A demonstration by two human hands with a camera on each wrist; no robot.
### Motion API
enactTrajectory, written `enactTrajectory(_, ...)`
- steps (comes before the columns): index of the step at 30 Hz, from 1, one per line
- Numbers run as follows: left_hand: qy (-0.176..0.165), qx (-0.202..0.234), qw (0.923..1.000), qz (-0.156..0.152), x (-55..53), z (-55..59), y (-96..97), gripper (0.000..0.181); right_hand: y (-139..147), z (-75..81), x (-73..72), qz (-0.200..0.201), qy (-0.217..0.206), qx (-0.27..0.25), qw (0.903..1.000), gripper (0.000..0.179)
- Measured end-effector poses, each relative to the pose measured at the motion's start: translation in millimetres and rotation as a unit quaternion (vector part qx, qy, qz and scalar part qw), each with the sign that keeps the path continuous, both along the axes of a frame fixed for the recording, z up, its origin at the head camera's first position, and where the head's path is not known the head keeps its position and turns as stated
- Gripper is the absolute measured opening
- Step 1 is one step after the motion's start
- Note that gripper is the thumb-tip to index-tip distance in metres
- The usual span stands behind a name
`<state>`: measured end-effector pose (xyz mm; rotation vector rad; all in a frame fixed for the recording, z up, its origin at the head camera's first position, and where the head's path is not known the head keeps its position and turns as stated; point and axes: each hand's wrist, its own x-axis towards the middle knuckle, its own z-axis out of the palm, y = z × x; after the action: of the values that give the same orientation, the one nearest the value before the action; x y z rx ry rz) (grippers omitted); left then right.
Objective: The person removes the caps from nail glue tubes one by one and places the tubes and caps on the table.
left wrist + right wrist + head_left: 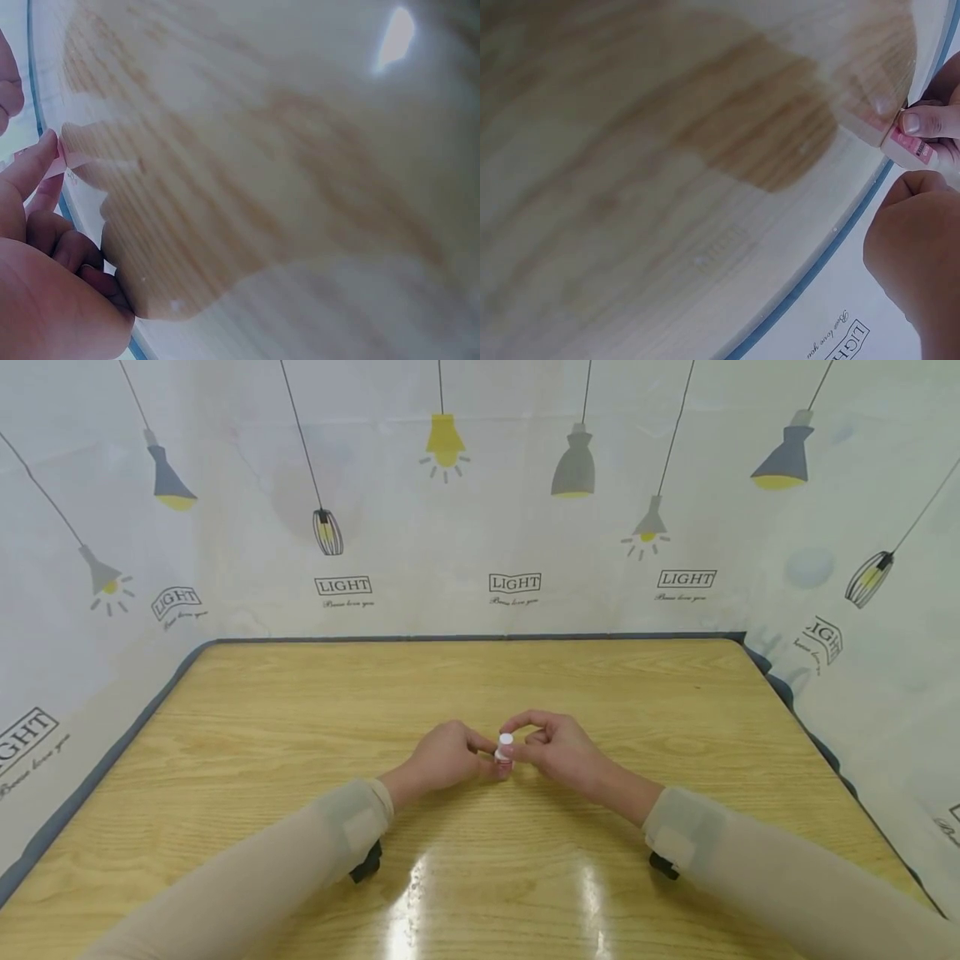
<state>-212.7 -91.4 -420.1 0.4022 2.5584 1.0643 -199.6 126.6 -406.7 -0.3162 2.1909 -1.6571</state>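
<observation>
A small white bottle [504, 762] with a pink label stands on the table between the two hands, with a white cap [506, 739] on top. My left hand [448, 756] grips the bottle low on its body, its thumb against the label side in the right wrist view. From the right, my right hand [566, 752] pinches the cap, with the index finger arched behind it and the thumb in front. The right wrist view shows the label side of the bottle [909, 148], but the cap is hidden there. In the left wrist view the left fingers mostly cover the bottle.
The wooden table [315, 693] has a dark blue edge strip. A pale curtain [420, 527] printed with lamps surrounds its back and sides. Light reflections lie on the glossy tabletop near the front.
</observation>
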Motion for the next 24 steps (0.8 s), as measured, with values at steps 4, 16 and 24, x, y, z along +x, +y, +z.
enactTrajectory(4, 0.004, -0.001, 1.0000, -0.001, -0.3, -0.4, 0.6, 0.033, 0.0, 0.2, 0.7, -0.001, -0.003, -0.005, 1.0000, 0.038)
enactTrajectory(16, 0.003, -0.001, 1.0000, 0.001, 0.2, -1.0, 0.1, 0.031, 1.7, -0.9, -0.1, 0.003, 0.000, 0.000, 1.0000, 0.038)
enactTrajectory(24, -0.002, 0.006, 1.0000, 0.003, 0.9, 0.1, -0.3, 0.030, 1.8, -1.5, -0.8, 0.002, 0.006, 0.003, 1.0000, 0.041)
